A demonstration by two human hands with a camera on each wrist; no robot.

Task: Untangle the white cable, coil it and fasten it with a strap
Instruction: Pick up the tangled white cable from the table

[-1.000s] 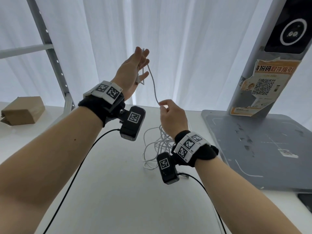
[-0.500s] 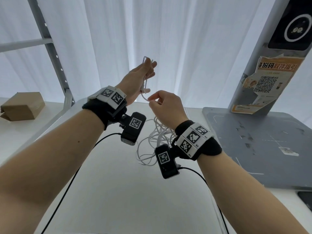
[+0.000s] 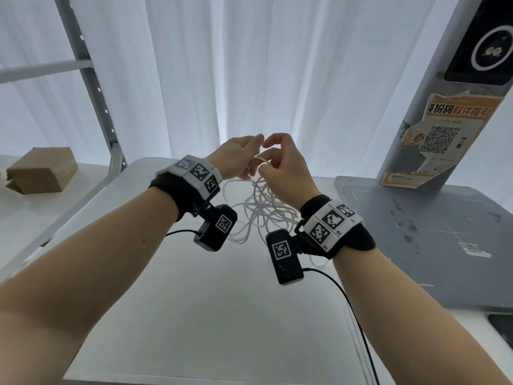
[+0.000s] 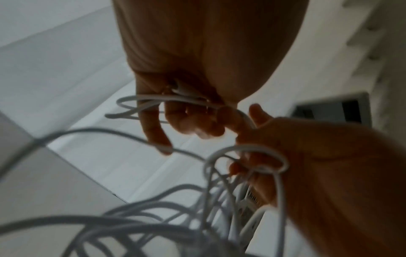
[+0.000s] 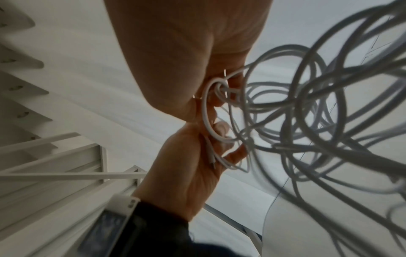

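Above the far end of the white surface (image 3: 194, 315), in the head view, the left hand (image 3: 236, 157) and right hand (image 3: 283, 173) meet, fingers curled round a small loop of the white cable (image 3: 261, 212); the rest hangs below them in a loose tangle down to the surface. No strap shows.

In the left wrist view, the left hand's fingers (image 4: 193, 121) curl round a few turns of thin cord, while the other hand pinches a tight little ring of it.

In the right wrist view, a plug end (image 5: 212, 160) lies in the left palm, and slack loops sprawl to the right.

The cable looks light, limp and smooth, likely to spring out of its coil and slip. Best held at the plug end and the gathered turns, feeding slack through lightly closed fingers instead of tugging at crossings.
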